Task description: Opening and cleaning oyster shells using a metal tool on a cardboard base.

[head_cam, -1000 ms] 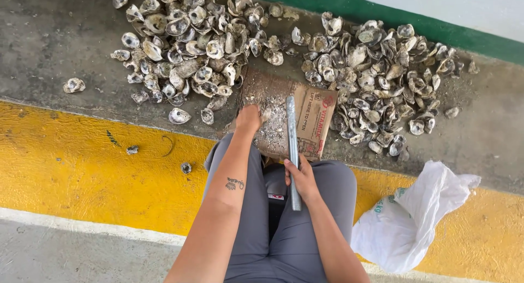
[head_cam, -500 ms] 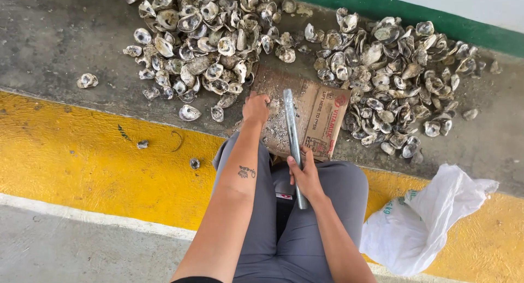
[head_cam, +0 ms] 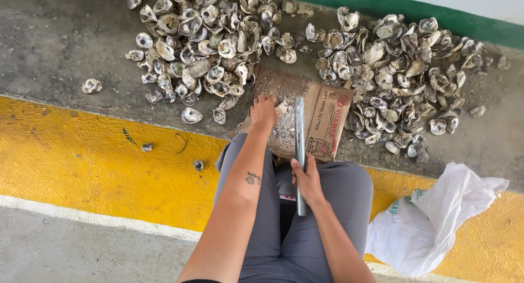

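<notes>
My right hand (head_cam: 309, 179) is closed around the lower part of a grey metal bar (head_cam: 299, 146), fingers wrapped fully about it, with a short end of the bar showing below my fist over my lap. The bar's long axis runs almost straight away from me, from my grey-trousered knees (head_cam: 349, 195) out across the flattened cardboard (head_cam: 322, 116), and its far tip lies over the board's middle. My left hand (head_cam: 264, 111) reaches farther forward than the right; its fingers curl down onto the cardboard and rest against a pale shell (head_cam: 281, 108), which lies just to the left of the bar's upper end. How firmly the fingers pinch the shell I cannot tell, since the back of the hand hides the fingertips. The shell therefore lies ahead of the right-hand grip and slightly to its left, beside the bar rather than under it, and the left hand is the nearer one. The shell looks small, whitish and rough-edged, and grey-white grit is scattered on the board around it. Beyond the cardboard, two heaps of empty shells (head_cam: 207, 48) spread over the dark concrete floor (head_cam: 65, 37). A crumpled white plastic bag (head_cam: 426, 228) lies to my right on the yellow painted strip (head_cam: 82, 168).
</notes>
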